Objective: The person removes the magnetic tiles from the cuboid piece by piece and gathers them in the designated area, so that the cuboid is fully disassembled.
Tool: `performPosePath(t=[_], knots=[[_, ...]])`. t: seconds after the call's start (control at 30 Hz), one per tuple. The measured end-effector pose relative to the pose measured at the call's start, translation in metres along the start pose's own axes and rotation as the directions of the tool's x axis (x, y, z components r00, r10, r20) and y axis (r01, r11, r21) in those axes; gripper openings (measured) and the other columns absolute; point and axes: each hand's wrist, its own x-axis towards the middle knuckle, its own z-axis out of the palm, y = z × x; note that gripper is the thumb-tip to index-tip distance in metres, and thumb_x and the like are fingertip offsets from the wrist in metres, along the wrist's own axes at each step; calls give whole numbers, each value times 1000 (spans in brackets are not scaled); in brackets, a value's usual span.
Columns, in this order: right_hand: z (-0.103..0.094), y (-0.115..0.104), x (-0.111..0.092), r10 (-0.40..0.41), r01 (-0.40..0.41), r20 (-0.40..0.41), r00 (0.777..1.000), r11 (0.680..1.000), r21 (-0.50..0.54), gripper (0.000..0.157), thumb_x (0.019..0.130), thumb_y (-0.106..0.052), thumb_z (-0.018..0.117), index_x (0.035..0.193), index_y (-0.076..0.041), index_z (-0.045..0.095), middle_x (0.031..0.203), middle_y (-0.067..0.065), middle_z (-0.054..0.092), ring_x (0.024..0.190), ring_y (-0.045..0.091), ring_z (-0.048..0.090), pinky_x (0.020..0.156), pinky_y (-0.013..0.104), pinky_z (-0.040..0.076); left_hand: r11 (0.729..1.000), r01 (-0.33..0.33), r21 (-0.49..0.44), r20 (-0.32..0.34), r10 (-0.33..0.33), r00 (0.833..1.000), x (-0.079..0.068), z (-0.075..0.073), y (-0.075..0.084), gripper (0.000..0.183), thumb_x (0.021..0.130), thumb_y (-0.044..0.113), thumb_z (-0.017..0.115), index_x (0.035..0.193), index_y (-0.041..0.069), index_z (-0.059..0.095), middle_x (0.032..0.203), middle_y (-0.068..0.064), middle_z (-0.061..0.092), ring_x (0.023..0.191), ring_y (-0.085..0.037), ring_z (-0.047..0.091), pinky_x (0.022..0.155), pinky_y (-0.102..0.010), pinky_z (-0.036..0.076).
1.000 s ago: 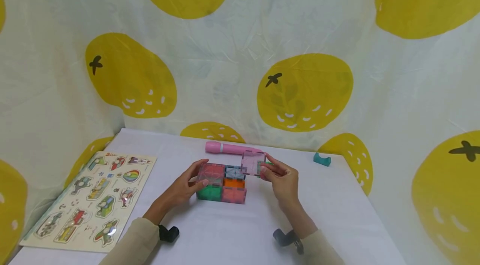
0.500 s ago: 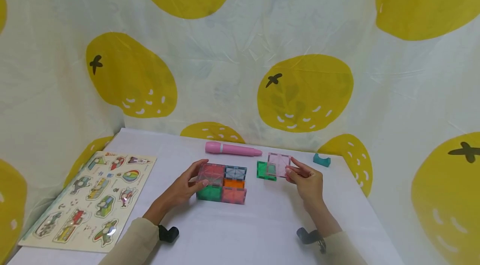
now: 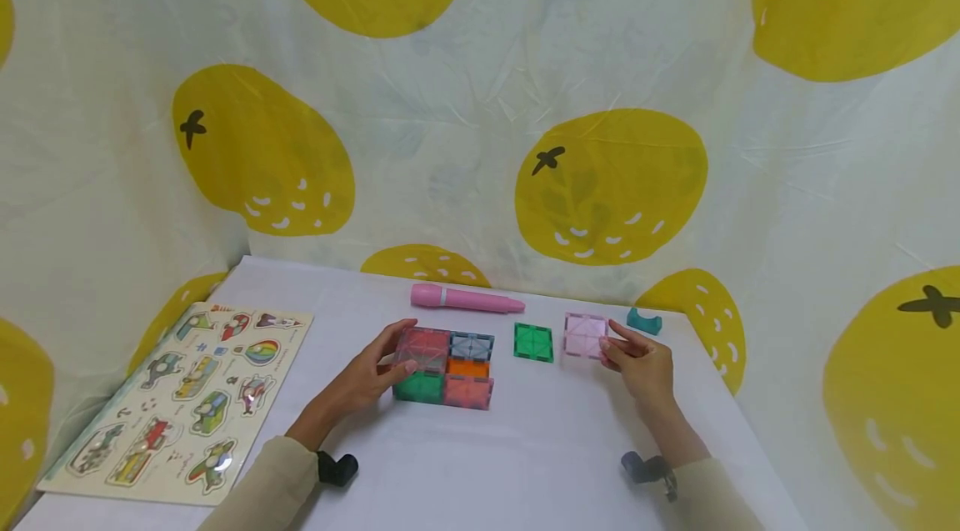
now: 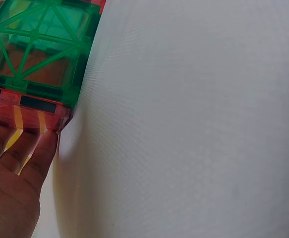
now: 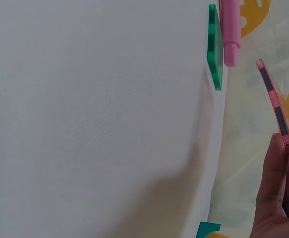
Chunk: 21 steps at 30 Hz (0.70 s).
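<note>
My right hand (image 3: 643,366) pinches a clear pink square magnetic tile (image 3: 584,335) by its right edge. In the right wrist view this tile is edge-on between thumb and fingers, raised off the tabletop. My left hand (image 3: 367,373) holds the left end of a box-like block of magnetic tiles (image 3: 468,391), its thumb at the front and fingers round the side. Red, green, blue-grey and orange squares make up the block. In the left wrist view the fingertips touch a red side wall below a green tile (image 4: 34,33). A loose green magnetic tile (image 3: 533,343) lies between block and pink tile.
Behind the block lies a pink pen-shaped stick (image 3: 468,299). A small teal curved piece (image 3: 644,321) sits at the back right, close to my right fingers. A picture puzzle board (image 3: 180,398) covers the table's left side. A lemon-print cloth (image 3: 465,139) hangs behind the table.
My right hand has carried the pink tile rightward from the block's right side, past the loose green tile, which now shows fully. The left hand and block have stayed put.
</note>
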Motion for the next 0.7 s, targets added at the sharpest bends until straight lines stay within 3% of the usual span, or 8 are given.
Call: performPosePath(t=[0.07, 0.3, 0.53, 0.7], knots=[[-2, 0, 2, 18, -18, 8, 1000, 1000, -10, 49, 99, -22, 77, 146, -17, 66, 101, -9, 81, 85, 5, 79, 79, 21, 63, 1000, 3, -2, -2, -3, 1000, -1, 0, 1, 74, 101, 45, 72, 162, 47, 30, 172, -5, 36, 159, -38, 35, 125, -58, 38], [-6, 6, 14, 78, -76, 29, 997, 995, -63, 47, 100, -16, 76, 145, -10, 65, 97, -3, 80, 86, 14, 80, 76, 21, 64, 1000, -7, 2, 4, 7, 1000, -1, 0, 0, 75, 102, 44, 70, 165, 39, 29, 172, -8, 35, 158, -41, 35, 125, -60, 37], [-10, 14, 23, 152, -146, 28, 988, 979, -144, 47, 101, -17, 75, 147, -10, 64, 105, 5, 79, 86, 12, 77, 78, 21, 63, 1000, 23, -6, -13, -23, 1000, -1, 0, 0, 73, 100, 47, 72, 160, 51, 31, 170, -2, 38, 158, -35, 36, 127, -57, 37], [-11, 18, 26, 194, -187, 11, 981, 958, -217, 44, 103, -18, 72, 146, -10, 64, 110, 10, 78, 84, 13, 75, 75, 16, 60, 999, 34, -10, -12, -35, 999, -1, 0, 1, 73, 99, 50, 73, 159, 53, 31, 171, -1, 37, 159, -36, 35, 127, -58, 37]])
